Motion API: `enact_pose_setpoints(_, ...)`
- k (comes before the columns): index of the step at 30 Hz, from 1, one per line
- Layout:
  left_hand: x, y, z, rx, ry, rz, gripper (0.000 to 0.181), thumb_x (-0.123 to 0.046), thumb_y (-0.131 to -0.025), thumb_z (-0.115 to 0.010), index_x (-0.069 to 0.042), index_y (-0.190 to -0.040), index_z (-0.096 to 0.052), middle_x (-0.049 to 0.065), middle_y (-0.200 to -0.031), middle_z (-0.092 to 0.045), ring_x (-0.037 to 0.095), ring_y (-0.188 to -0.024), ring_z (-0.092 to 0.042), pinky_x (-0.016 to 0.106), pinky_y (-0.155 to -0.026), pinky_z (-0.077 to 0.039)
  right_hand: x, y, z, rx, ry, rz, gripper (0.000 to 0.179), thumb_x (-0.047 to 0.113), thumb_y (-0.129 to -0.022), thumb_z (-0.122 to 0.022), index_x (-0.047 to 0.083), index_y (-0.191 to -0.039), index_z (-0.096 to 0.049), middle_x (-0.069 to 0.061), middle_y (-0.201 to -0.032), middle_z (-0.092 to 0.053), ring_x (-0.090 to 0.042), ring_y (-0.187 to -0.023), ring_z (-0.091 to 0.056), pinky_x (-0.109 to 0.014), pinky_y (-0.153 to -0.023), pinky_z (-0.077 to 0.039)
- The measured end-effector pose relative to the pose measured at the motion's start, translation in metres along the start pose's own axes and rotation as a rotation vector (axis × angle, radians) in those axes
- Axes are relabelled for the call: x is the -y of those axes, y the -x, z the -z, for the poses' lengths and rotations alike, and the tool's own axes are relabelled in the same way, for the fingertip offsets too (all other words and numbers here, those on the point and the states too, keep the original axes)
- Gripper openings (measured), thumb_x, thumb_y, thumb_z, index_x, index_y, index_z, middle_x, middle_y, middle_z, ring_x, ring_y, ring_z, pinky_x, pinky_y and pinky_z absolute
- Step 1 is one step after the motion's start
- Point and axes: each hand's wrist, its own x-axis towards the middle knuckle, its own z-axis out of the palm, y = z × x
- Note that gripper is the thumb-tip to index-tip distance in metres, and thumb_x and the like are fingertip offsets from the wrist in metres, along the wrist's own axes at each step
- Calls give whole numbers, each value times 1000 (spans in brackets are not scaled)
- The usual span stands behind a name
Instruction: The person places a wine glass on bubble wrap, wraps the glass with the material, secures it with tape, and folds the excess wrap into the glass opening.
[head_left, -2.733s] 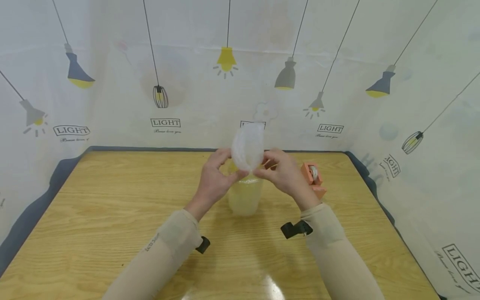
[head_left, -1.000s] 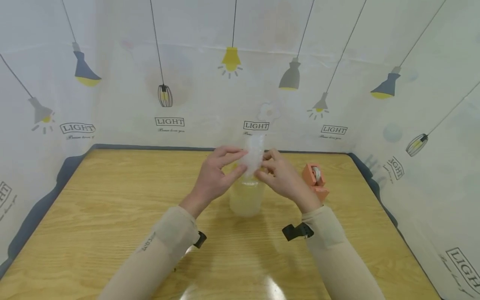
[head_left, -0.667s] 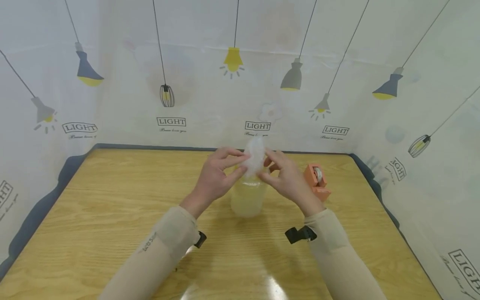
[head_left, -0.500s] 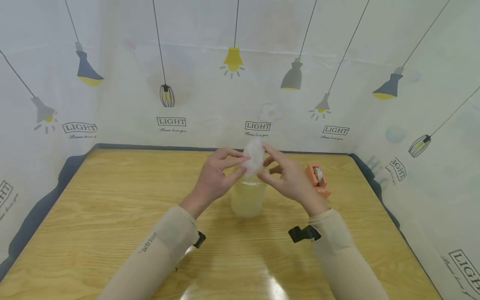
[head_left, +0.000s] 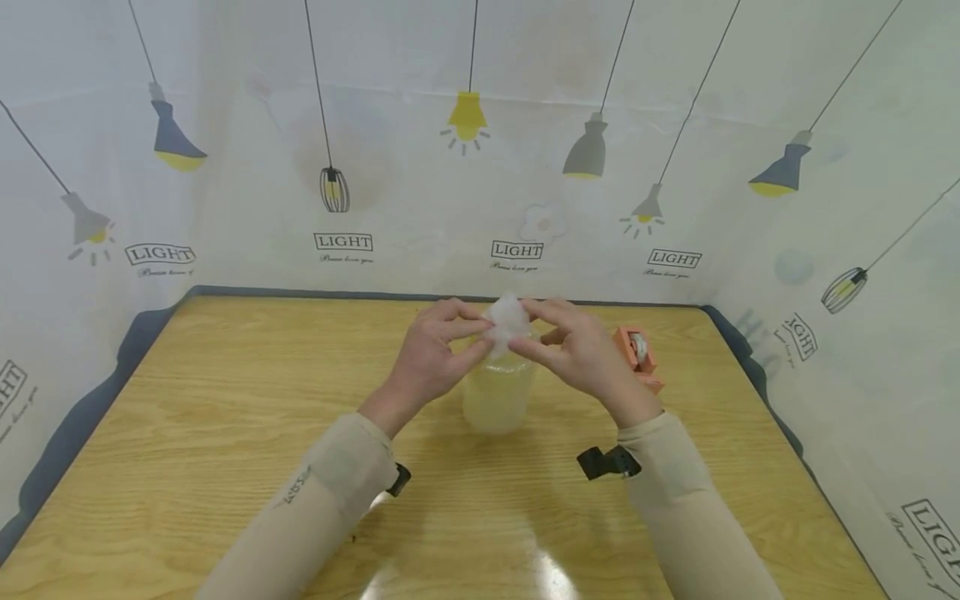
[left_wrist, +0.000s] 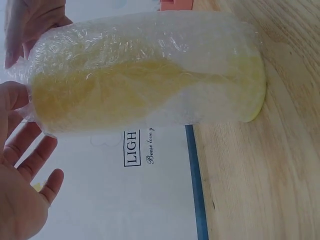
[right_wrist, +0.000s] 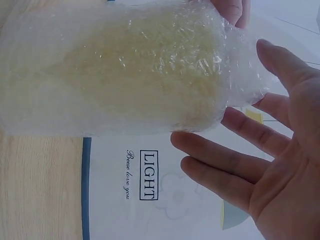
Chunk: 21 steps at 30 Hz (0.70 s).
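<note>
Lower than in the earlier frames, the bubble-wrap flap (head_left: 507,325) has folded down, and our right hand (head_left: 581,350) has shifted its fingers onto it. We pinch it narrowly with that hand and our left hand (head_left: 429,354), atop the wrapped yellow stemmed vessel (head_left: 498,400), upright toward the far edge of the table (head_left: 262,375). Slackening either pinch could let the flap spring open; sideways pressure could tip everything. We read "LIGHT" and "Beese love you" on the backdrop (head_left: 412,167).

The goblet (left_wrist: 110,92) shows yellow through whitish bubble wrap (left_wrist: 165,45).
</note>
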Motion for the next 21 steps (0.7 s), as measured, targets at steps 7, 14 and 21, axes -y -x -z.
enact_pose_setpoints(7, 2, 0, -1, 17, -7, 12, 14, -11, -90, -77, -4, -101, -82, 7, -98, -73, 26, -97, -64, 46, -88, -52, 0, -3, -3, -59, 63, 42, 40, 15, -93, -79, 0, -129, -71, -15, -121, -69, -32, -101, -72, -46, -84, -62)
enact_pose_setpoints(14, 1, 3, 2, 45, -40, 10, 22, -14, -89, -77, -2, -106, -80, 9, -103, -74, 28, -104, -64, 50, -95, -51, 2, -6, -6, -111, 135, 92, 35, 17, -91, -80, 0, -121, -75, -16, -123, -71, -34, -116, -67, -51, -96, -57)
enact_pose_setpoints(21, 1, 8, 5, 90, -82, 8, 32, -19, -86, -78, -3, -115, -78, 9, -109, -71, 28, -109, -62, 55, -92, -47, 1, -7, -7, -96, 144, 57, 33, 18, -93, -78, -2, -119, -76, -19, -120, -72, -36, -111, -69, -52, -93, -58)
